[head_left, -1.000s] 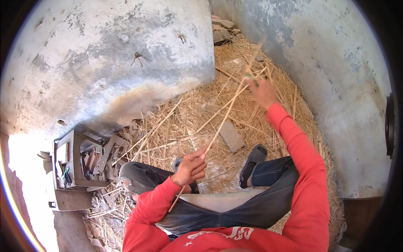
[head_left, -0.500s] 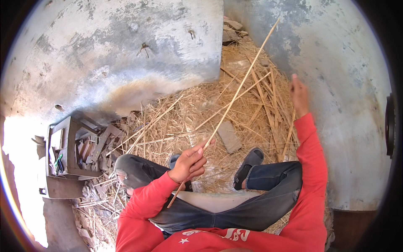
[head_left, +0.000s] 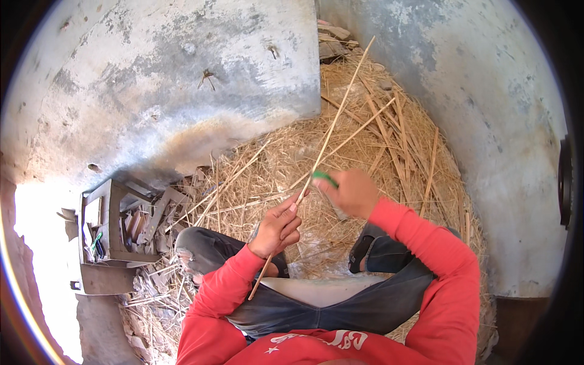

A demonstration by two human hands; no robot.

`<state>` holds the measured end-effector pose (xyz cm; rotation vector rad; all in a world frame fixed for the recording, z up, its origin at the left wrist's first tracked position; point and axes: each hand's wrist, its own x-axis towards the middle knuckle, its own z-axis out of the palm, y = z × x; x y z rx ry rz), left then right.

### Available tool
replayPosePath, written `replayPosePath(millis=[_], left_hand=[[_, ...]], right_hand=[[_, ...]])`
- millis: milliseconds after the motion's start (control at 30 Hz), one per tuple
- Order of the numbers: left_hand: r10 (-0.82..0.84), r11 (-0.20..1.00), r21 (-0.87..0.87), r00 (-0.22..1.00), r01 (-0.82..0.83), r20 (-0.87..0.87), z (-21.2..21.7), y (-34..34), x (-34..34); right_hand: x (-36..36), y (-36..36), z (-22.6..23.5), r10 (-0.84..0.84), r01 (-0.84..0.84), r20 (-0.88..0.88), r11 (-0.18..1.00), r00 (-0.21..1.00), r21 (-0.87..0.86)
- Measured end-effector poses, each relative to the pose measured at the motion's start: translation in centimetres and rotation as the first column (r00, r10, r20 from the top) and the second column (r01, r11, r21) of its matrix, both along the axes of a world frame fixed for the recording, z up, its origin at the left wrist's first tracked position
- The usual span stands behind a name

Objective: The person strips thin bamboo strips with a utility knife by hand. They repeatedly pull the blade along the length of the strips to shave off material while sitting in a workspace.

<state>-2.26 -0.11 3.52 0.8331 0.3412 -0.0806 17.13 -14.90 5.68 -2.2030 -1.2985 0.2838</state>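
Note:
A long thin bamboo stick [head_left: 334,125] slants from my lap up toward the far wall. My left hand [head_left: 277,231] is closed round its lower part, thumb and fingers pinching it, and the darker butt end sticks out below over my thigh. Just above that grip my right hand [head_left: 354,193] is closed, somewhat blurred, on a small green tool [head_left: 325,178]. The tool lies against or right beside the stick; its exact kind and any blade are hidden.
Pale shavings [head_left: 292,143] cover the ground, with split strips [head_left: 395,149] heaped at the far right. A wooden stool on its side [head_left: 100,234] holds scraps at left. Bare plaster walls [head_left: 243,61] enclose the far side. My bent legs [head_left: 322,310] frame a pale board [head_left: 322,292].
My right hand has come in from the far right down to the stick beside my left hand, and the green tool now shows in it. The stick's far end has shifted slightly left.

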Motion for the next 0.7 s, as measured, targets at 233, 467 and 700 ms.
replayPosePath(millis=[233, 467, 700], left_hand=[[-0.066, 0.996, -0.065, 0.998, 0.066, 0.006, 1.0, -0.7, -1.4], [-0.007, 0.993, -0.115, 1.000, 0.008, 0.002, 0.1, 0.3, -1.2], [-0.180, 0.981, -0.083, 0.981, 0.175, -0.064, -0.5, -0.3, -3.7]], right_hand=[[3.7, -1.0, 1.8, -0.155, 0.153, -0.004, 0.973, 0.988, 0.175], [-1.5, -0.2, 0.1, 0.066, -0.065, 0.003, 0.991, 0.998, -0.117], [14.2, -1.9, -2.4, -0.539, 0.538, -0.059, 0.842, 0.840, -0.027]])
